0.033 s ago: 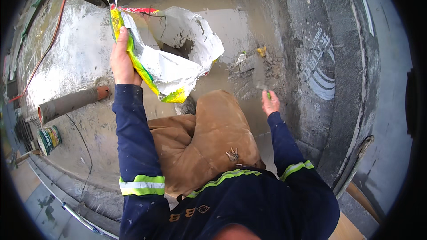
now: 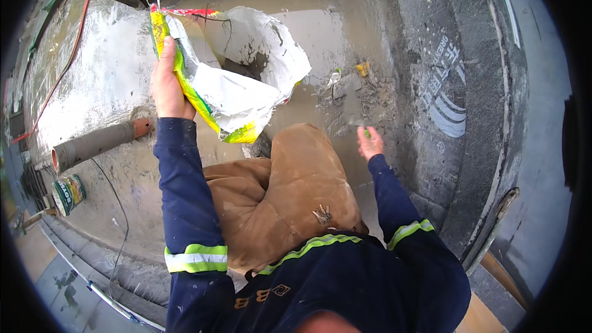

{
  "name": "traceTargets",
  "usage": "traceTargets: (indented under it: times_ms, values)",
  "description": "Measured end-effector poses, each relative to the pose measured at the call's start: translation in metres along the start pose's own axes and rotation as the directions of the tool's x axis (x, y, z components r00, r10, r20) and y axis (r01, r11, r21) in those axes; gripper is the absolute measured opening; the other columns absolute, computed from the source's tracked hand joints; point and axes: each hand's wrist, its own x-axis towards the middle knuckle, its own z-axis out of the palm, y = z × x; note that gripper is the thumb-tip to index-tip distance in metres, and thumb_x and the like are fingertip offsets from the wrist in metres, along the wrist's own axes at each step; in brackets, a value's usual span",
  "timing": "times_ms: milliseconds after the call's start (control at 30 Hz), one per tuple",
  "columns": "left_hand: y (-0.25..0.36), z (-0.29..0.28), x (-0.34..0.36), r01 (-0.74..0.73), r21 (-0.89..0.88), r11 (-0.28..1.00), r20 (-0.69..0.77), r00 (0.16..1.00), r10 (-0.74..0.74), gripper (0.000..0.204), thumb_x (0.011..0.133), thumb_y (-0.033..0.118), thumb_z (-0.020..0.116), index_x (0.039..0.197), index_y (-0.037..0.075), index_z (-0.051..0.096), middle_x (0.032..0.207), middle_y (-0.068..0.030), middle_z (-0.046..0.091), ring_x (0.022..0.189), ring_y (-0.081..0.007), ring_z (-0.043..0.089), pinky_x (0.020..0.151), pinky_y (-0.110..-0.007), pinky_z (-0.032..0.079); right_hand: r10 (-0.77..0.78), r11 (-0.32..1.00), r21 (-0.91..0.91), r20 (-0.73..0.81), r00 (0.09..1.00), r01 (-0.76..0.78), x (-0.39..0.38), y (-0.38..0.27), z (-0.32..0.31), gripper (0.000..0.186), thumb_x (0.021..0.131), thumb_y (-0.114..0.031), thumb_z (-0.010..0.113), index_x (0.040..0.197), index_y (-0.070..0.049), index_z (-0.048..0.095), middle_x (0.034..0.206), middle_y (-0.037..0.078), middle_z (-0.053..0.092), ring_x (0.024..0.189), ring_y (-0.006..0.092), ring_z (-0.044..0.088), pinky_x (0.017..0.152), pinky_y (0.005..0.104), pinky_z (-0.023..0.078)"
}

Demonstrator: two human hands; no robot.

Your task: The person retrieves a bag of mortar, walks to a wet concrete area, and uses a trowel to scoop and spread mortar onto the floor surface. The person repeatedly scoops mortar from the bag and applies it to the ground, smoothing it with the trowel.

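Note:
My left hand (image 2: 171, 83) grips the left edge of a torn plastic bag (image 2: 237, 95), white inside with yellow, green and red outside. The bag's mouth gapes open, showing some grey material within. On the right, my right hand (image 2: 370, 143) is closed round the green handle (image 2: 367, 132) of a trowel. The trowel's grey blade points away from me and is hard to make out against the wet grey mix (image 2: 351, 102) beyond it. A small yellow piece (image 2: 362, 69) lies at the far side of that mix.
A grey pipe with an orange end (image 2: 102, 142) lies at left, near a green tub (image 2: 68, 194). A thin black cable (image 2: 118, 200) and an orange hose (image 2: 73, 55) run along the left. A dark membrane-covered wall (image 2: 441, 86) rises at right. My bent knee (image 2: 305, 154) sits between my arms.
My right hand has shifted slightly left with the trowel, whose blade shows less clearly. My left hand and the bag have barely moved.

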Motion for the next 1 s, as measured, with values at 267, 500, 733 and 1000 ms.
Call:
traceTargets:
  times_ms: [267,500,733,1000]
  values:
    - [-0.008,0.008,-0.021,0.019,0.035,0.999,-0.03,0.999,-0.018,0.037,0.093,0.03,0.056,0.119,0.004,0.053,0.101,-0.007,0.064,0.082,-0.0167,0.065,0.073,-0.031,0.054,-0.186,0.905,-0.28,0.414,0.891,0.319,0.052,0.016,0.132,0.058,0.085,-0.055,0.048,0.101,0.0,0.06,0.096,0.026,0.061,0.097,0.0424,0.056,0.082,0.0456,0.045]
    - [-0.006,-0.007,-0.022,0.063,-0.015,0.998,0.036,0.997,-0.062,0.04,0.096,0.032,0.051,0.125,0.005,0.05,0.115,-0.009,0.061,0.101,-0.0213,0.061,0.088,-0.036,0.048,0.006,0.995,0.095,0.102,0.995,-0.016,0.088,-0.034,0.068,0.042,0.092,-0.043,0.051,0.094,-0.001,0.058,0.058,0.008,0.053,0.037,0.0133,0.047,0.032,0.0289,0.037]
    - [-0.007,0.002,-0.017,0.074,0.022,0.997,0.039,0.996,-0.075,0.038,0.095,0.03,0.054,0.124,0.004,0.051,0.114,-0.0069,0.062,0.099,-0.0182,0.062,0.087,-0.034,0.049,0.303,0.836,0.517,-0.154,0.94,-0.184,0.085,0.003,0.034,0.041,0.093,-0.043,0.051,0.094,-0.002,0.053,0.063,0.009,0.054,0.039,0.0163,0.048,0.031,0.0313,0.038]
    - [-0.002,0.003,-0.025,0.043,0.037,0.998,0.014,0.999,-0.043,0.038,0.095,0.029,0.053,0.122,0.003,0.052,0.112,-0.0076,0.061,0.099,-0.0181,0.061,0.088,-0.033,0.048,0.006,0.937,0.343,0.191,0.982,-0.073,0.064,-0.071,0.106,0.047,0.092,-0.044,0.051,0.108,0.0,0.055,0.06,0.009,0.054,0.038,0.0167,0.049,0.034,0.0315,0.038]
